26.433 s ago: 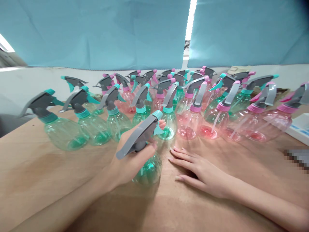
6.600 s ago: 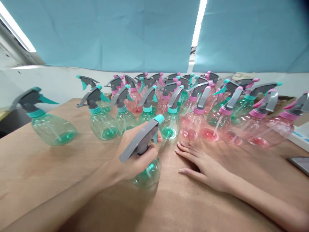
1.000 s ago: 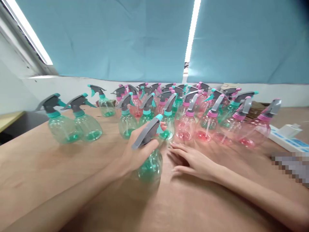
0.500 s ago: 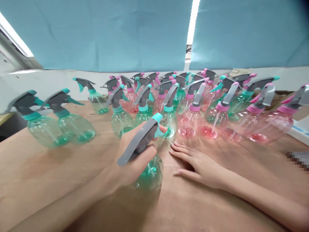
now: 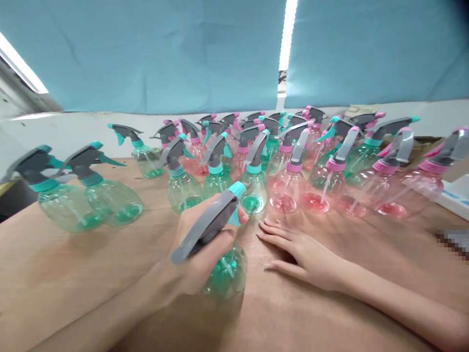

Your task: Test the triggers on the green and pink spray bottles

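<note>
My left hand is wrapped round the neck of a clear green spray bottle with a grey and teal trigger head; a finger rests on the trigger. The bottle stands on the brown table in front of me. My right hand lies flat and open on the table just to the right of that bottle, holding nothing.
Several green and pink spray bottles crowd the back of the table. Two green bottles stand apart at the left. A white box sits at the right edge. Blue curtains hang behind.
My left hand and the green bottle have shifted slightly toward me and lower in the view. My right hand stays flat in place.
</note>
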Available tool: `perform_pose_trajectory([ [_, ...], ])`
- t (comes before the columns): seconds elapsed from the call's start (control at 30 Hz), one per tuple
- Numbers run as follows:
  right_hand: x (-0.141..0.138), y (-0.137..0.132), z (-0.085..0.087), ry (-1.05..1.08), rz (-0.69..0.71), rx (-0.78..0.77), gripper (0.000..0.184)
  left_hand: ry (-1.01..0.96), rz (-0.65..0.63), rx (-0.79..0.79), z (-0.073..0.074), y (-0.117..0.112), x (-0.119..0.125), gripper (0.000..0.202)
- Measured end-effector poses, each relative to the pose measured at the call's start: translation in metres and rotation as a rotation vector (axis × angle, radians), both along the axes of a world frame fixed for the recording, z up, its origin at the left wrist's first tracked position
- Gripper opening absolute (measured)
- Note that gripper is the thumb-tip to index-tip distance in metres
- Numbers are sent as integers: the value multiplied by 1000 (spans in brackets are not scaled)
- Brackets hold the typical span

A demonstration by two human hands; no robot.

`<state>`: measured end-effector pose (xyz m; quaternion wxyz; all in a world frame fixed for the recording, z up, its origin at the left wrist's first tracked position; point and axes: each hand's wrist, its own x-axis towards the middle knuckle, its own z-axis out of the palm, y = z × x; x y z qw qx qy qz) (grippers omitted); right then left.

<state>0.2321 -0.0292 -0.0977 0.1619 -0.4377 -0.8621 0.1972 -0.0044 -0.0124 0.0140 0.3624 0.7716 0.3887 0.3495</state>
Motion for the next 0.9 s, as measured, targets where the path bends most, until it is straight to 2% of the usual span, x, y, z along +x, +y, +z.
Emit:
perform_pose_trajectory([
  [0.17, 2, 0, -3, 3, 2, -6, 66, 15, -16, -77, 1, 0, -4, 9],
  [0.4, 2, 0, -2, 24, 0, -26, 65, -21, 26, -1, -8, 6, -5, 36],
  [0.57, 3, 1, -4, 42, 3, -20, 64, -17, 34, 98, -9, 6, -4, 37],
  [0.9, 3, 1, -4, 13, -4, -10, 60, 1, 42, 57, -8, 7, -2, 42],
])
